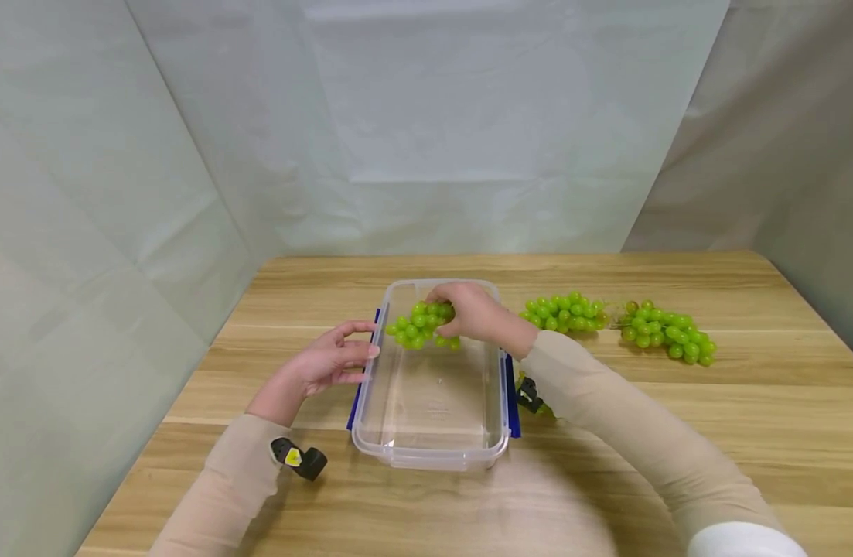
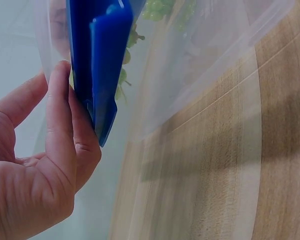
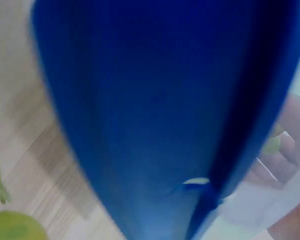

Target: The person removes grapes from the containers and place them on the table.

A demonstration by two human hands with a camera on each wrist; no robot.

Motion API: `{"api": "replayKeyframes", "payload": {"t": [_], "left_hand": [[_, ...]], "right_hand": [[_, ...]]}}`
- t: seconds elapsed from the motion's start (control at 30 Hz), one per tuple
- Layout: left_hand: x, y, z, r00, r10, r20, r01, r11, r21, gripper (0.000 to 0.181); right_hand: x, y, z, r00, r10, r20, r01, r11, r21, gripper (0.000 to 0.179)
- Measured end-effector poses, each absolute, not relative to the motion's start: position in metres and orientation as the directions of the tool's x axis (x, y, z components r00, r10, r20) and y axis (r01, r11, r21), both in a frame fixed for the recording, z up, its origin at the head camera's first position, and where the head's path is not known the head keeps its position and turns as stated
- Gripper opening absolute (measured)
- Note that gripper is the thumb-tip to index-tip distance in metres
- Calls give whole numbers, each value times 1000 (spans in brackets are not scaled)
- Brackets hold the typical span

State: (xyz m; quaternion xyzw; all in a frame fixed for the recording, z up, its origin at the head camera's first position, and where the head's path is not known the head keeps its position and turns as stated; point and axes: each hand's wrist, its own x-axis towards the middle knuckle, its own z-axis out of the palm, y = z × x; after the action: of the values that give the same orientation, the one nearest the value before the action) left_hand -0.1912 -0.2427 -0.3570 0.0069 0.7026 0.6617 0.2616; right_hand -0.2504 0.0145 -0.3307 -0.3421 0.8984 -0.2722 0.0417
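A clear plastic container (image 1: 440, 460) with blue side latches (image 1: 513, 398) stands on the table. Inside its far part, my right hand (image 1: 471, 313) grips a bunch of green grapes (image 1: 419, 325) from above. My left hand (image 1: 332, 360) is at the container's left rim, fingers spread and fairly straight, fingertips right at the wall. In the left wrist view, those fingers (image 2: 60, 115) lie against the blue latch (image 2: 102, 70). A large blue latch (image 3: 155, 115) fills most of the right wrist view and hides much of the right hand's work.
Right of the container lie two more green grape bunches, one nearer (image 1: 565, 312) and one farther right (image 1: 670, 333). A bit of green shows by the right wrist camera (image 1: 529, 394), mostly hidden by the forearm. Pale sheeting (image 1: 433, 116) hangs behind the wooden table (image 1: 677, 433).
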Motion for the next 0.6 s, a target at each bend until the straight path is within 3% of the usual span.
{"api": "replayKeyframes", "payload": {"t": [0.6], "left_hand": [[-193,-244,-360,-864,359,-353,-329,127,936,59]], "right_hand": [[-233,18,-318,-753,-643,138,-608,600,-519,42]]}}
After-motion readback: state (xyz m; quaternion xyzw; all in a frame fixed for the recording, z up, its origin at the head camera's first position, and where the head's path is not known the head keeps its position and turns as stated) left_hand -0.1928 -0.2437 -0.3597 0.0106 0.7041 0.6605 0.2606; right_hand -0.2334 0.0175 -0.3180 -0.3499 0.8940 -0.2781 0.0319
